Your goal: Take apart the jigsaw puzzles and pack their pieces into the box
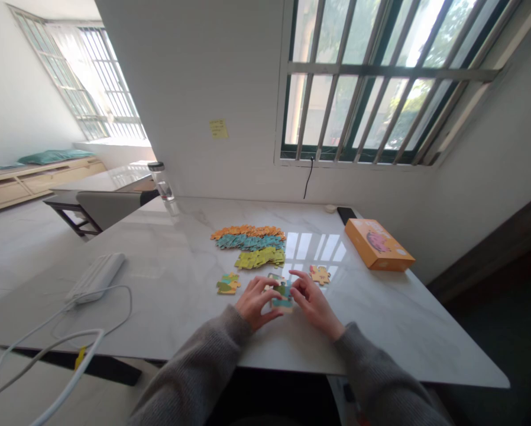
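Note:
Several joined jigsaw puzzle pieces (283,300), blue, green and pale, lie flat on the table between my hands. My left hand (257,300) curves around their left side, thumb and fingers apart, fingertips at the pieces. At their right edge, my right hand (312,299) has its thumb and bent fingers close together, the index finger stretched out above. Its fingertips partly hide the edge. A green and yellow puzzle piece (228,284) lies left of my left hand. Beyond my right hand is a cream puzzle piece group (320,274).
Behind the hands lie heaps of orange pieces (248,231), blue pieces (250,242) and yellow-green pieces (260,258). An orange box (378,245) and a black phone (346,214) are at right. A white power strip (96,277) with cables and a bottle (161,180) are at left.

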The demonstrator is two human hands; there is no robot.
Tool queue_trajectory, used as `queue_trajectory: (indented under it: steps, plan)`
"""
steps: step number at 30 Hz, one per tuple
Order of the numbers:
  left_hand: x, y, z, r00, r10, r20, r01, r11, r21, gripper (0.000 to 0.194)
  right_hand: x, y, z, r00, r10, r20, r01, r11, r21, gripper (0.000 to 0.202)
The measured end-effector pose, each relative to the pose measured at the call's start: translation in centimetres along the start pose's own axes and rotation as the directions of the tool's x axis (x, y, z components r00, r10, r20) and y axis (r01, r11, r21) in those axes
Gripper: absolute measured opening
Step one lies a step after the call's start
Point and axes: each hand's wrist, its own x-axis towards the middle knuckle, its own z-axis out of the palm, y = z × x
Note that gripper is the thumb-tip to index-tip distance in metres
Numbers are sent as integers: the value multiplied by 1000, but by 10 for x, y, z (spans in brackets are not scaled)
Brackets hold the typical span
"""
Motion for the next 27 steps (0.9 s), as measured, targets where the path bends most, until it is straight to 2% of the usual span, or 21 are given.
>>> queue_trajectory:
  steps: [2,5,8,11,18,21,27]
  plan:
    - [-5,-16,-10,999,-40,-10,40,999,5,26,-1,-1,-1,999,-13,-36,12,999,-39,38]
    - [-18,-48,-38,990,-138,-30,139,989,41,31,-2,-1,-2,997,-39,-64,30,990,-135,34]
    - [-38,-77,-67,969,-247,0,246,965,95,30,-2,-1,-2,996,-79,-45,65,968,-241,31]
    - [-55,-93,-83,951,-310,21,305,944,128,25,-2,-1,-3,993,-119,-21,106,940,-325,26]
    - [-62,-97,-80,925,-358,130,340,930,142,21,-1,-4,-5,989,-150,-20,131,915,-383,22]
    - [-63,-98,-79,915,-380,139,355,919,171,19,-1,-2,-5,989,-144,-9,128,905,-406,22]
    - [-63,-96,-79,902,-405,150,376,907,192,17,-3,5,-4,987,-129,98,161,845,-510,28]
